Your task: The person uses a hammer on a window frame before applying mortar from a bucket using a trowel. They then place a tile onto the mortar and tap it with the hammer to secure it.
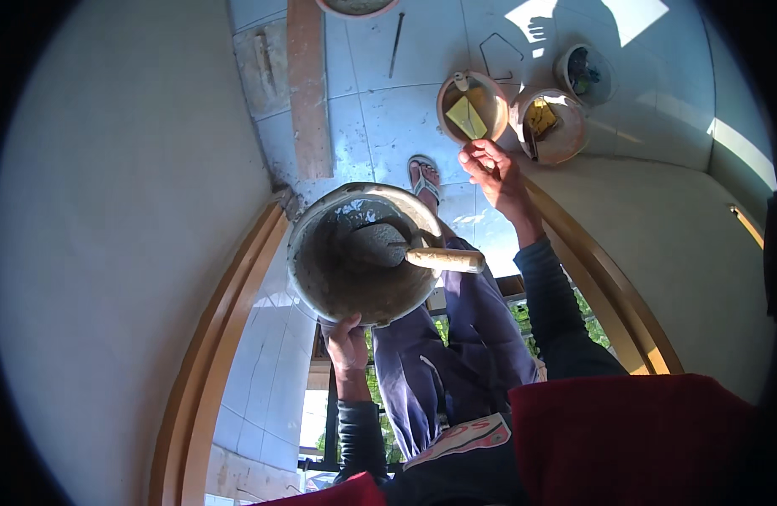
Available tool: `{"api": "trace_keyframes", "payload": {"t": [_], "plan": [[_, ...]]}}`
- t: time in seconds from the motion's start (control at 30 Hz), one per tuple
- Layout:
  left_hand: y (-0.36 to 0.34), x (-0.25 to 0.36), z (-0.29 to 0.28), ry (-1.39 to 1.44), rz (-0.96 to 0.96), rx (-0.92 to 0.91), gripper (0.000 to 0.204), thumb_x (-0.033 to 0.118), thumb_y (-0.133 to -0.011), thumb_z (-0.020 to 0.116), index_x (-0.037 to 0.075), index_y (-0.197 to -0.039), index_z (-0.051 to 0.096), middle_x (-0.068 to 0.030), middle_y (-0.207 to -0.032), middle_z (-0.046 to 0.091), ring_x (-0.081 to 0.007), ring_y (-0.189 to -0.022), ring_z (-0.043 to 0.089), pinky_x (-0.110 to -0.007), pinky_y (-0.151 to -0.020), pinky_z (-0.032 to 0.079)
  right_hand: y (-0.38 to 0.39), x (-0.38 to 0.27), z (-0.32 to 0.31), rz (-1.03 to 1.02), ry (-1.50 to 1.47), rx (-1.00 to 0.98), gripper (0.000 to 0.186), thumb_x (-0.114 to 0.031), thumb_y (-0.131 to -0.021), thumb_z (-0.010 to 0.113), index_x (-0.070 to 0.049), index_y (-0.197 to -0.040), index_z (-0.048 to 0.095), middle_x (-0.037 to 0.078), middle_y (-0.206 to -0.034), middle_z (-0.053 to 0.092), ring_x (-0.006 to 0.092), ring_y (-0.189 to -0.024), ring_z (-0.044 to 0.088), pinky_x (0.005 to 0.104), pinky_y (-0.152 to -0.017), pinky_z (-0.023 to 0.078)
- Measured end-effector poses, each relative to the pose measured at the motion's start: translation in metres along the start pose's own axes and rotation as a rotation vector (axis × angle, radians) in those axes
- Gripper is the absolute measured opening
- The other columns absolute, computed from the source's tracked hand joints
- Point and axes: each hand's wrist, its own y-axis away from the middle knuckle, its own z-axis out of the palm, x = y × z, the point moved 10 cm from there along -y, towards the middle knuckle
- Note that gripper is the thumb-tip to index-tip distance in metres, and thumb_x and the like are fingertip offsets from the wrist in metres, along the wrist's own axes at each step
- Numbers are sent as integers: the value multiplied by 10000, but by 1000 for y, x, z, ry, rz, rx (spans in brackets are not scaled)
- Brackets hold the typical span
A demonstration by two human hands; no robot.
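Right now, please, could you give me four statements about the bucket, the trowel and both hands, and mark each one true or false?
1. The left hand grips the rim of the bucket. True.
2. The trowel lies on the floor. False: it rests in the bucket, its handle sticking out over the rim.
3. The right hand holds the trowel. False: it is apart from it, near a round tub.
4. Something yellow is in that tub. True.

The bowl (pixel 301 274) looks plastic, its inside coated, rough and partly wet-shiny. The trowel handle (pixel 446 259) looks like worn wood; the blade (pixel 377 244) is matt and grimy. The tiles (pixel 355 118) are smooth and glossy, the plank (pixel 308 93) rough, dusty wood, the trousers (pixel 490 329) creased matt cloth.
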Motion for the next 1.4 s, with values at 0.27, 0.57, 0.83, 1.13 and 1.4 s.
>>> {"api": "trace_keyframes", "payload": {"t": [0.27,0.57,0.83,1.13,1.4], "plan": [[56,9,-43,165,67,31,405,-6,-814,623,54,-1210,562,-82,-1071,661,-218,-920,685,-372,-760,612,176,-60,161,-317,1154,-641,385,-340,-963,592,-50,-1200,499,186,-1024,629,356,-899,645,461,-744,502],[164,55,-96,169,261,-62,606,-41,-783,566,59,-1364,424,-133,-1148,595,-261,-939,666,-379,-717,625,333,-139,233,-1224,1583,-384,556,-218,-868,582,10,-1361,460,187,-1011,617,297,-844,613,432,-742,454],[211,72,-146,54,433,-33,769,-28,-761,541,109,-1485,321,-168,-1255,535,-319,-1039,635,-462,-718,639,388,-156,299,-1185,1731,-331,241,-184,-871,583,-26,-1038,655,130,-777,699,279,-679,706,420,-570,541],[266,71,-163,289,560,-41,740,-40,-755,544,89,-1458,355,-152,-1217,567,-312,-1020,638,-464,-713,634,443,-241,329,-1379,1752,-527,255,-175,-833,606,-76,-1064,648,182,-849,646,354,-809,664,451,-676,504],[299,83,-161,251,712,108,721,50,-687,608,-114,-1368,441,-219,-1205,633,-295,-1104,589,-346,-995,439,443,-247,371,-766,2256,-822,253,-91,-787,628,-33,-995,759,169,-1015,744,343,-959,729,453,-737,584]]}}
